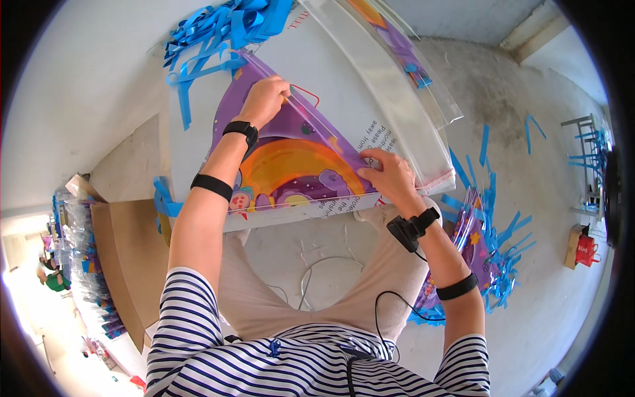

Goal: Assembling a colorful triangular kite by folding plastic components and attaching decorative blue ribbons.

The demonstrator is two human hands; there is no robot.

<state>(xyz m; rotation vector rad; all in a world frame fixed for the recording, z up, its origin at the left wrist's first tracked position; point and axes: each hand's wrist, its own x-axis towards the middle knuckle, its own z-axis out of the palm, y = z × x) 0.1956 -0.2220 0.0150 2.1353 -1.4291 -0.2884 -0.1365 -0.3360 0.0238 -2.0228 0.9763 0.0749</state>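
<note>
A purple triangular kite (264, 149), printed with an orange arch and clouds, lies over a pale board-like stack across my knees. Clear plastic shows along its slanted edge. My left hand (266, 100) is closed on that edge, partway up. At the kite's right corner, my right hand (391, 176) pinches with thumb and forefinger. A thin red loop (311, 94) sticks out beyond the left fingers. From the kite's far tip, blue ribbons (231, 30) bunch up at the far edge. Both wrists wear black straps.
Clear plastic sleeves (380, 73) lie along the right side of the pale stack (331, 49). More purple kites with blue ribbons (486, 264) lie on the floor at my right. A cardboard box (135, 255) stands at my left, beside plastic-wrapped packs (86, 258). A black cable (390, 294) hangs near my right arm.
</note>
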